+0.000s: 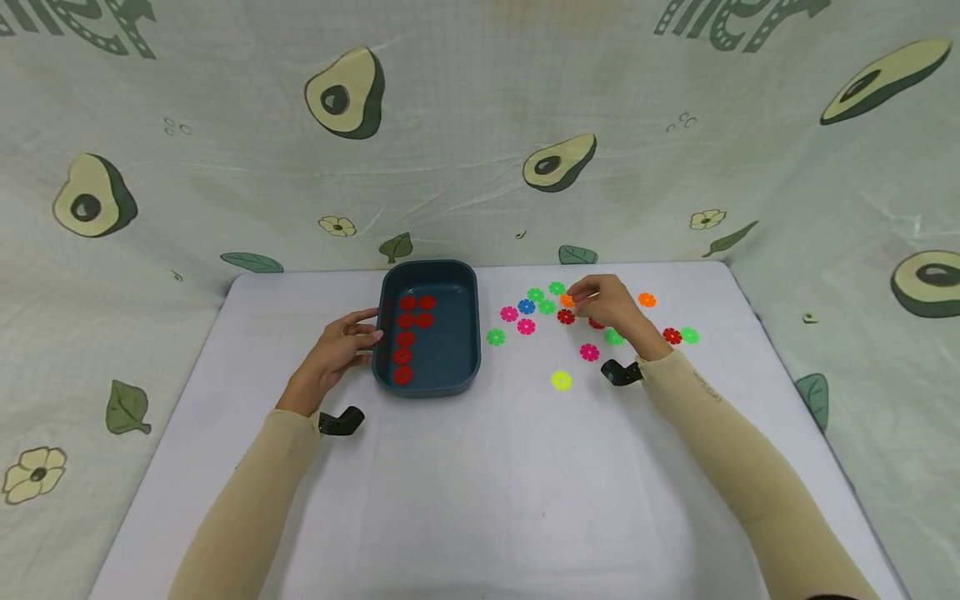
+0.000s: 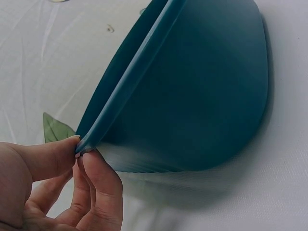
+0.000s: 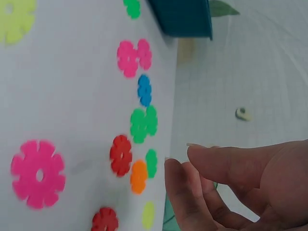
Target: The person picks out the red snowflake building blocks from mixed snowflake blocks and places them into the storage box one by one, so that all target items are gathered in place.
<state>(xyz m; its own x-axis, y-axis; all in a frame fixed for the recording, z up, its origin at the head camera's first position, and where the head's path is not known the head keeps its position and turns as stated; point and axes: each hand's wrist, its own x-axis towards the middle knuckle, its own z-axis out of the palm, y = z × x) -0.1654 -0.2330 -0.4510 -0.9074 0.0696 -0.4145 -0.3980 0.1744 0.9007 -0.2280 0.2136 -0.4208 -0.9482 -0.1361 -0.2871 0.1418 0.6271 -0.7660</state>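
Note:
My left hand (image 1: 335, 354) pinches the left rim of a dark blue rectangular tray (image 1: 442, 367), thumb over the edge and fingers beneath it in the left wrist view. Inside the tray, several red notched flower-shaped discs (image 1: 405, 339) lie along the left side. Over the scattered discs at the right is my right hand (image 1: 609, 302), its thumb and forefinger apart with nothing between them in the right wrist view. Closest to those fingertips are an orange disc (image 3: 139, 176) and a green disc (image 3: 151, 163). A red disc (image 3: 121, 155) lies just beside them.
More loose discs lie around: a blue disc (image 1: 527, 307), a pink disc (image 1: 589, 352), a yellow disc (image 1: 562, 381), and a red disc (image 1: 672, 336) beyond the right wrist. A patterned cloth (image 1: 465, 125) stands behind the white table (image 1: 480, 500).

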